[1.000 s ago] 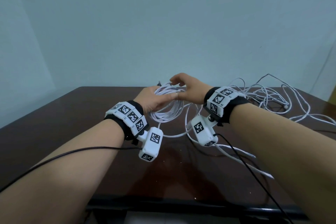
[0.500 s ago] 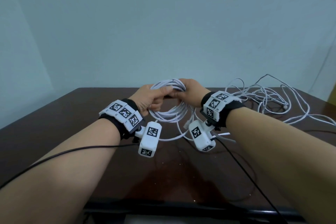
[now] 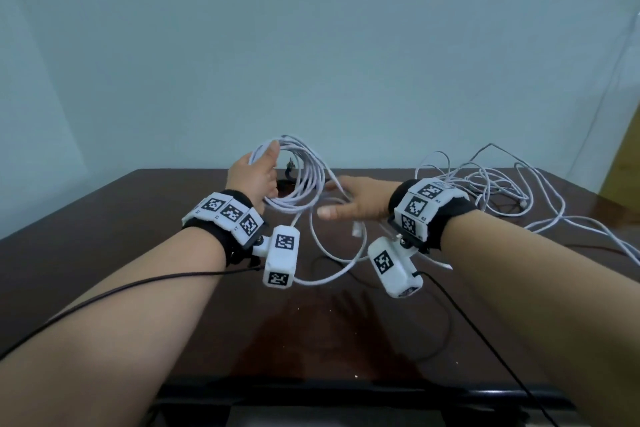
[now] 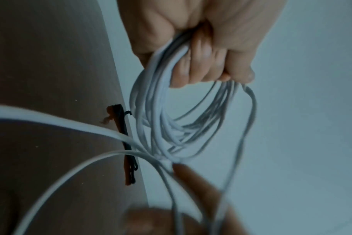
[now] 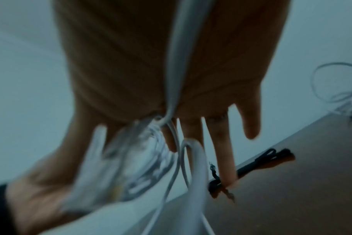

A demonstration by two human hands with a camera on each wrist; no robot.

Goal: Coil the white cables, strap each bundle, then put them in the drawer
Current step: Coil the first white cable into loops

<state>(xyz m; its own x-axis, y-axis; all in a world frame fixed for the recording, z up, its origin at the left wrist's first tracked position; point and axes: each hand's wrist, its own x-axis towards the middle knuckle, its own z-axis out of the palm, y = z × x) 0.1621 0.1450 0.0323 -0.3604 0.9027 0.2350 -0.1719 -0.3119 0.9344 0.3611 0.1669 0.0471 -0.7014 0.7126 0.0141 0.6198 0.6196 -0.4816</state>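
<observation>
Dark wooden table [image 3: 104,246]: left hand [image 3: 251,177] clenches the coil [image 3: 298,180] upright, keeping loops gathered; right hand [image 3: 353,204], fingers spread, reaches toward straps [image 4: 127,139] at twelve o'clock.

The right wrist view is smeared: the right hand [image 5: 171,79] and the cable [image 5: 177,55] across its palm are blurred. Loose cables [image 3: 588,229] run off the head view's right edge.

coiled cable [image 3: 294,177]: held above tabletop [image 3: 104,236], centre-left | loose end: trails down to tabletop, toward near side | straps [image 3: 289,172]: on tabletop behind coil | loose cables [image 3: 502,191]: on tabletop, far right
</observation>
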